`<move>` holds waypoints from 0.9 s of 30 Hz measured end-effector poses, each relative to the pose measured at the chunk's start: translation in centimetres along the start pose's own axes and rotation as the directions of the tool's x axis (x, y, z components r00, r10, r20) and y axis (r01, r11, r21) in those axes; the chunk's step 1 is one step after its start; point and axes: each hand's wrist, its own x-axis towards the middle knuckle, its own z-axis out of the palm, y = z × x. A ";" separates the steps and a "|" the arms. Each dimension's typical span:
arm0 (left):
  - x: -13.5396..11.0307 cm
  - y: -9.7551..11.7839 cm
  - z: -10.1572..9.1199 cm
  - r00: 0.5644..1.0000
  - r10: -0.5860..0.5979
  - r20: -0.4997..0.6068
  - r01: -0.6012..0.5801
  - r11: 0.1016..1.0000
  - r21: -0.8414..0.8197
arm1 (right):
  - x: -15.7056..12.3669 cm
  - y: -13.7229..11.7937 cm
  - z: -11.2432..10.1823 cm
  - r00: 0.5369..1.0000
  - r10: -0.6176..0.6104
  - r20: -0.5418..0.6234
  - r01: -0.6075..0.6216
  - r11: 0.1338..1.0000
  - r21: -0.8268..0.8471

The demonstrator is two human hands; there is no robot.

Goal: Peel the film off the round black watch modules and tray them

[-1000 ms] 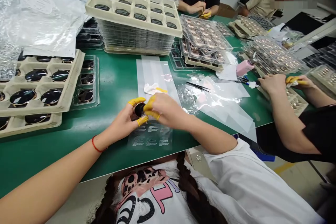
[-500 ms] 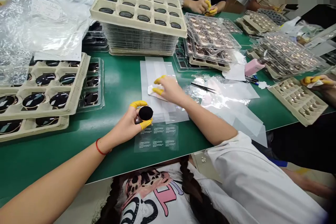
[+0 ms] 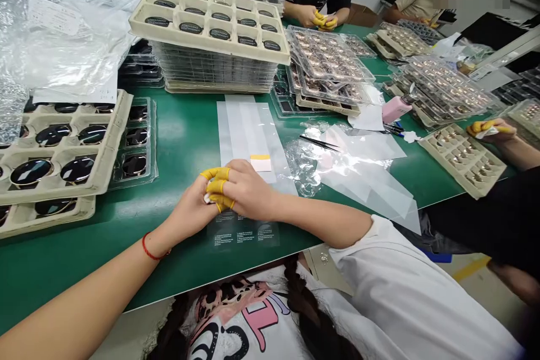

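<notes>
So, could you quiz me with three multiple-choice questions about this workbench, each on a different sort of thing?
1. Which wrist wears the red string bracelet?
A) Left
B) Right
C) Neither

2. What colour are the finger cots?
A) Blue
B) Yellow
C) White

3. How are the tweezers placed?
A) Gripped in a hand
B) Standing in a cup
C) Lying on clear plastic

Answers:
1. A: it circles the wrist of the left hand.
2. B: yellow cots cover fingers of the right hand.
3. C: they lie flat there, apart from both hands.
</notes>
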 end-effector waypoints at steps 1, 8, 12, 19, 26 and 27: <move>0.0 0.0 0.1 1.000 0.002 -0.016 -0.002 1.000 -0.012 | 0.1 0.3 0.4 0.999 0.004 -0.051 -0.005 1.000 -0.018; -0.1 0.4 0.1 0.999 0.007 -0.041 -0.016 0.975 -0.221 | -0.7 0.5 0.0 0.970 -0.005 -0.243 0.000 1.000 -0.022; -0.1 0.0 -0.2 0.998 0.044 -0.037 -0.047 0.996 -0.081 | -0.8 -0.5 0.5 0.966 -0.106 -0.234 0.082 0.991 -0.107; -0.5 -0.2 0.4 0.999 0.024 0.029 -0.019 0.988 -0.153 | 0.3 2.7 0.8 0.950 0.115 -0.289 -0.138 0.989 -0.060; -0.6 0.7 0.2 0.999 0.002 -0.043 -0.011 0.978 -0.206 | 0.8 3.1 -2.0 0.881 0.430 -0.198 -0.417 0.903 0.107; -0.5 0.7 0.2 0.999 -0.007 -0.042 -0.003 0.974 -0.227 | 0.8 3.1 -2.3 0.867 0.460 -0.188 -0.447 0.888 0.110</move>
